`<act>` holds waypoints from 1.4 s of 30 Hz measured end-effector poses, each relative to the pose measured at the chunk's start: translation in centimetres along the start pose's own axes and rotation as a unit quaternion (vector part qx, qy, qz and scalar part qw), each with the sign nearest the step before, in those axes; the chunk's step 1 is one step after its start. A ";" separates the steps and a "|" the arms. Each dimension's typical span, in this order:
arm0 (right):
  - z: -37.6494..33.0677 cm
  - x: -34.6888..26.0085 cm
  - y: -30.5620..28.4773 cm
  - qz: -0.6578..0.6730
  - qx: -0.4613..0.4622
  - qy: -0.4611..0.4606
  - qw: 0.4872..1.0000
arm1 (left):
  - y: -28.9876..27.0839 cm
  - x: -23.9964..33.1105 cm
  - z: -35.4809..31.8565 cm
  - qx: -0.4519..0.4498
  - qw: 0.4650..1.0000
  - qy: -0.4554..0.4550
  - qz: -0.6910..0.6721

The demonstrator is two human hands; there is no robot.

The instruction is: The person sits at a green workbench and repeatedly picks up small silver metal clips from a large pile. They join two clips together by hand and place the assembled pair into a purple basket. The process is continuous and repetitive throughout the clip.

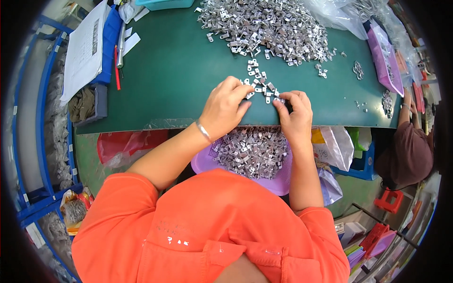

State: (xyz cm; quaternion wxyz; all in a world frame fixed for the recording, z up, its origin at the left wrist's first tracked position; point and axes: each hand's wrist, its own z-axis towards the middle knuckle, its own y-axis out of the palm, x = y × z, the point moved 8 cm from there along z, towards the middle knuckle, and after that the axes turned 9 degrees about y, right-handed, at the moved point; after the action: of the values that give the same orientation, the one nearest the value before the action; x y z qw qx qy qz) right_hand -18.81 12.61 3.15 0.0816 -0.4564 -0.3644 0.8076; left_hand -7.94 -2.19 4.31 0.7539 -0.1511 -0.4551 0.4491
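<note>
Over the green table (160,66), my two hands work near its front edge among small silvery metal clips (257,82), each a bent tab with a hole. My left hand (226,104), a silver bracelet on its wrist, has its fingers curled in around a clip at the left of this loose group. Facing it, my right hand (296,111) pinches another clip between thumb and fingers. Below the table edge, a purple basket (203,162) full of the same clips stands close to my body, between my forearms.
A large heap of clips (269,28) covers the back of the table. At the right are a pink tray (384,61) and linked metal pieces (358,70). A blue holder with papers (87,52) and a red pen (117,70) lie left. Another person (406,151) is at far right.
</note>
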 end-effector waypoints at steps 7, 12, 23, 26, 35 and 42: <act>-1.1 0.3 -1.0 0.208 -0.127 0.001 0.970 | -0.4 -0.6 -1.3 0.050 0.997 -0.010 -0.052; 0.6 -1.6 0.2 0.001 -0.009 -0.084 0.996 | 0.4 -0.3 -1.1 -0.001 0.999 -0.043 -0.020; 0.0 -1.5 1.2 0.087 -0.031 -0.038 0.995 | 0.3 0.7 -1.1 0.006 0.999 0.031 0.016; 0.2 -1.1 2.3 0.056 -0.034 -0.037 0.997 | 0.5 0.9 -1.3 -0.002 0.998 0.054 0.041; -0.1 -3.4 1.9 0.154 -0.154 -0.106 0.970 | 0.5 3.1 -3.8 -0.086 0.973 0.101 -0.186; 0.2 -2.1 2.9 0.079 -0.056 -0.123 0.988 | 0.1 -0.3 -1.0 0.030 0.999 -0.008 0.034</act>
State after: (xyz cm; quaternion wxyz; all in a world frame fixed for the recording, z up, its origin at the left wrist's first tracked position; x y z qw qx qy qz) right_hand -17.23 9.45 2.76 -0.0531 -0.3846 -0.3791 0.8400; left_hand -7.21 -2.17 3.53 0.7391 -0.1400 -0.4417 0.4889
